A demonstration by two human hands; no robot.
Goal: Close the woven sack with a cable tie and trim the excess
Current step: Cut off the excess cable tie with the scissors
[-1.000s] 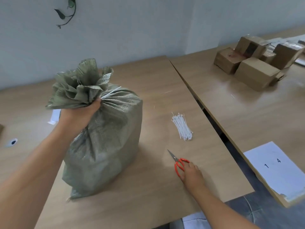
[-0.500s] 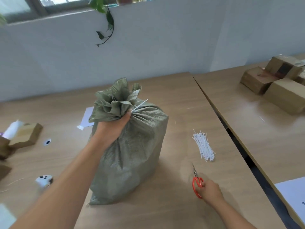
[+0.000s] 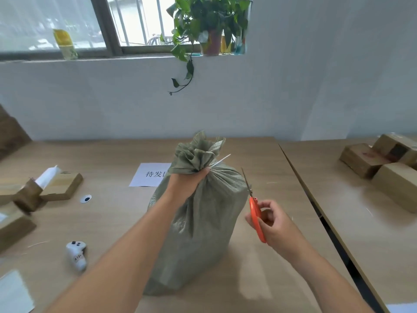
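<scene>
One sack (image 3: 198,224), one tie (image 3: 220,160), seemingly one scissors (image 3: 254,206).

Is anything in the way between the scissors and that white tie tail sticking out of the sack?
Nothing visible. The scissors in the right hand point up toward the tie tail, with only open air between them.

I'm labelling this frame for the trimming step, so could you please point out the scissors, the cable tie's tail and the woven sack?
scissors (image 3: 255,213): head view, on the orange handle.
cable tie's tail (image 3: 222,159): head view, mid-tail.
woven sack (image 3: 209,222): head view, on the body.
</scene>
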